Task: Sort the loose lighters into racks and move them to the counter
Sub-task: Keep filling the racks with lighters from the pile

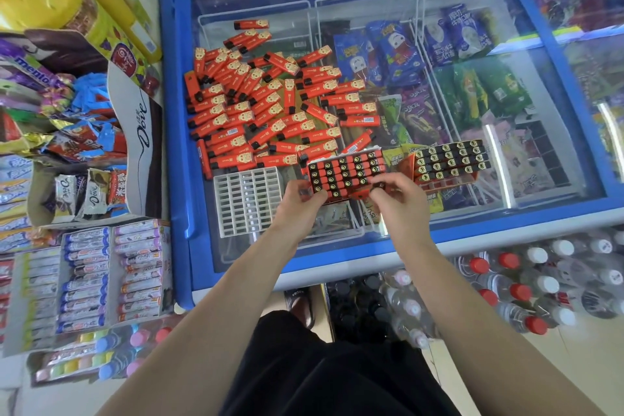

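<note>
- From the head camera, a big heap of loose lighters (pixel 263 111), red with black caps, lies spread over the glass lid of a blue chest freezer (pixel 175 111).
- The left hand (pixel 300 199) grips the near left corner of a filled rack (pixel 344 172), fingers curled round its edge.
- The right hand (pixel 393 194) pinches a single lighter (pixel 378 185) at that rack's near right edge, fingers bent.
- A second filled rack (pixel 450 157) sits just beside it to the right, on the glass.
- An empty white rack (pixel 248 199) lies flat left of the hands, touching the edge of the heap.
- Sweets boxes (pixel 84 280) crowd the shelf to the left; bottles (pixel 523 290) stand on the floor below.
</note>
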A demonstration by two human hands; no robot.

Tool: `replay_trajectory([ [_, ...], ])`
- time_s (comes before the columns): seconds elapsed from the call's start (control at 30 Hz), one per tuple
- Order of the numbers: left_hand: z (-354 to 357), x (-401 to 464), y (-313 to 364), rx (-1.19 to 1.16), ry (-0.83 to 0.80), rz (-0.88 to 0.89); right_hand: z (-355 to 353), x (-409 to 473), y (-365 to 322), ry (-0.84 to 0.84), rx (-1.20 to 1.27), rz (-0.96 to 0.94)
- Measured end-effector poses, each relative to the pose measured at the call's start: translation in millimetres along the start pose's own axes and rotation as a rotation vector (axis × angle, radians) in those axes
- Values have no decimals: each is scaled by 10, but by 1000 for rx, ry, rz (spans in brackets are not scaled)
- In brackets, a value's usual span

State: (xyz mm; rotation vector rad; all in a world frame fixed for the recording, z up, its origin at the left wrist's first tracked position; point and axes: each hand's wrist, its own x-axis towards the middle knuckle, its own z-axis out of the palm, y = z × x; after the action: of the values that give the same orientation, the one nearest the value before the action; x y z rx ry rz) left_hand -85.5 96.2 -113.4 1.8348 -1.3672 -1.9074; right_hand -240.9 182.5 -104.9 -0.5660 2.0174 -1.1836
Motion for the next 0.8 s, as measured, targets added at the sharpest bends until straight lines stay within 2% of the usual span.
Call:
replay_trajectory([
  [0.13,-14,6,-17,30,-1,20,110,-66,-6,-61,-195,-177],
  [0.2,-18,10,-23,39,3,25,152,-97,50,-76,-216,-192],
  [0.3,-19,24,-29,34,5,19,228,-132,126,-73,-114,-81],
  [0.43,-25,29,-29,45,-4,24,300,-95,89,4,267,276],
  [0.53,-33,29,-20,55,-4,32,304,-44,48,-13,283,362],
  [0.7,-61,9,7,107,-24,44,246,-36,-33,18,-41,248],
  [0.8,-198,2,58,130,-20,56,231,-80,-157,70,-190,-13],
])
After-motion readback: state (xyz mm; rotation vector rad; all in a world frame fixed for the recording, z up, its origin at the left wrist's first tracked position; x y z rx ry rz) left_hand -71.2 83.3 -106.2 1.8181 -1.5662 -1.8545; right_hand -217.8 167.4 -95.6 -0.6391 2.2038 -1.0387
